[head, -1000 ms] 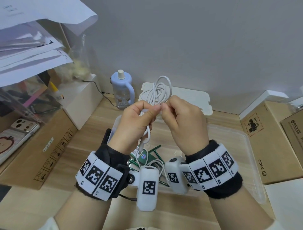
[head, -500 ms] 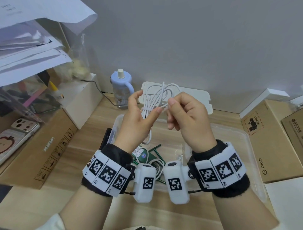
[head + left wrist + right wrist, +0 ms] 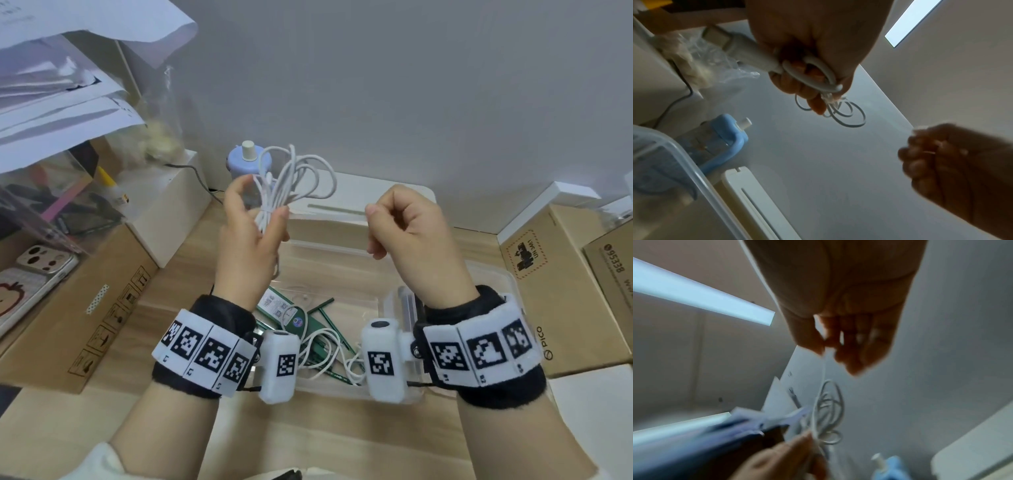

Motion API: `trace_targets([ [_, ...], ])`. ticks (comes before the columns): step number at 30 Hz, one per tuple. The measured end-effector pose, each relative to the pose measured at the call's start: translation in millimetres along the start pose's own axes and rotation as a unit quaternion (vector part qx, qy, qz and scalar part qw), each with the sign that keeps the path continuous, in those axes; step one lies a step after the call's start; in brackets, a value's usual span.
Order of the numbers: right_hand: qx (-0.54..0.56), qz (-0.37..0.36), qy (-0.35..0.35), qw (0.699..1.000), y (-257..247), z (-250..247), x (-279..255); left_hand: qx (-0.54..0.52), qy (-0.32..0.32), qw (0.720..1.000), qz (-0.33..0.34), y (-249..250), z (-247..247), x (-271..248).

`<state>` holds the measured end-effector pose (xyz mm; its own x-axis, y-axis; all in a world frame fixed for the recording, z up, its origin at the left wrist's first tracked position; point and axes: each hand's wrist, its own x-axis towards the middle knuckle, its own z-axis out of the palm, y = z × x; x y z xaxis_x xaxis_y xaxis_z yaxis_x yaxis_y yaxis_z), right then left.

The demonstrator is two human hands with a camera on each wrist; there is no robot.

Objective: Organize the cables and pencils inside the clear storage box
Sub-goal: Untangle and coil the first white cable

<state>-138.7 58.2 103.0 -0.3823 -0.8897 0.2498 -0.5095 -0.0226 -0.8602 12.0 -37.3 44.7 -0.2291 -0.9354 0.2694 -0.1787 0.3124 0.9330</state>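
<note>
My left hand [image 3: 258,210] pinches a coiled white cable [image 3: 274,192] at its wrapped middle and holds it upright above the clear storage box [image 3: 513,284]. The left wrist view shows the cable [image 3: 813,76] and its plug [image 3: 719,37] in that grip. My right hand [image 3: 371,222] hangs apart to the right, fingers curled, thumb against forefinger. In the right wrist view a thin pale strand [image 3: 823,369] runs from that pinch [image 3: 830,347] down toward the bundle [image 3: 828,402]. Inside the box lie green pencils [image 3: 325,318] and another loose white cable [image 3: 330,337].
The box's white lid [image 3: 359,185] leans at the back beside a blue bottle [image 3: 246,161]. Cardboard boxes [image 3: 548,291] stand to the right and another [image 3: 85,308] to the left. Phones [image 3: 34,270] and a clear bin with papers sit far left.
The hands have come apart. My right hand has left the cable bundle and moved right; my left hand keeps the bundle and has tilted it up.
</note>
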Motion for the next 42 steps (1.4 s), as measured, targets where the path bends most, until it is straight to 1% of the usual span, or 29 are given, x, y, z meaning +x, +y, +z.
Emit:
trace_targets([
  [2, -0.123, -0.001, -0.043, 0.992, 10, 2, 1, 0.038, -0.002, 0.999, 0.002, -2, -2, 1],
  [4, -0.222, -0.02, -0.093, 0.97, 15, 12, 0, 0.102, -0.019, 0.995, 0.011, -1, 0, 1],
  [7, -0.27, -0.008, -0.136, 0.953, 18, 34, -1, 0.195, -0.046, 0.979, 0.034, 0, 7, -4],
  [9, -0.272, -0.002, -0.165, 0.948, 23, 46, 1, 0.222, -0.059, 0.972, 0.04, 0, 10, -6],
  [11, -0.242, 0.022, -0.194, 0.951, 28, 50, 4, 0.222, -0.072, 0.971, 0.051, 0, 11, -8],
  [14, -0.088, 0.122, -0.217, 0.965, 34, 50, 5, 0.213, -0.087, 0.971, 0.07, -1, 10, -8],
  [17, 0.012, 0.172, -0.202, 0.964, 37, 52, 3, 0.235, -0.12, 0.962, 0.074, -3, 10, -6],
  [19, 0.05, 0.203, -0.178, 0.962, 36, 52, 3, 0.259, -0.153, 0.952, 0.055, -6, 10, -3],
  [22, 0.02, 0.18, -0.152, 0.972, 36, 53, 1, 0.268, -0.189, 0.944, 0.033, -9, 11, -1],
  [25, -0.008, 0.162, -0.137, 0.977, 38, 55, -1, 0.255, -0.193, 0.947, 0.028, -10, 14, 0],
  [31, -0.017, 0.151, -0.155, 0.976, 39, 53, -2, 0.261, -0.196, 0.945, -0.005, -11, 20, -3],
  [34, -0.006, 0.152, -0.156, 0.976, 38, 51, -3, 0.278, -0.198, 0.94, -0.004, -12, 21, -3],
  [37, 0.004, 0.141, -0.16, 0.977, 37, 48, -2, 0.263, -0.201, 0.944, 0.001, -14, 20, -2],
  [39, 0.023, 0.144, -0.172, 0.974, 37, 46, -3, 0.235, -0.2, 0.951, 0.006, -15, 18, 0],
  [40, 0.047, 0.156, -0.177, 0.971, 38, 45, -4, 0.215, -0.202, 0.955, -0.002, -15, 17, 1],
  [42, 0.123, 0.187, -0.188, 0.956, 38, 40, -5, 0.148, -0.214, 0.965, -0.04, -14, 13, 3],
])
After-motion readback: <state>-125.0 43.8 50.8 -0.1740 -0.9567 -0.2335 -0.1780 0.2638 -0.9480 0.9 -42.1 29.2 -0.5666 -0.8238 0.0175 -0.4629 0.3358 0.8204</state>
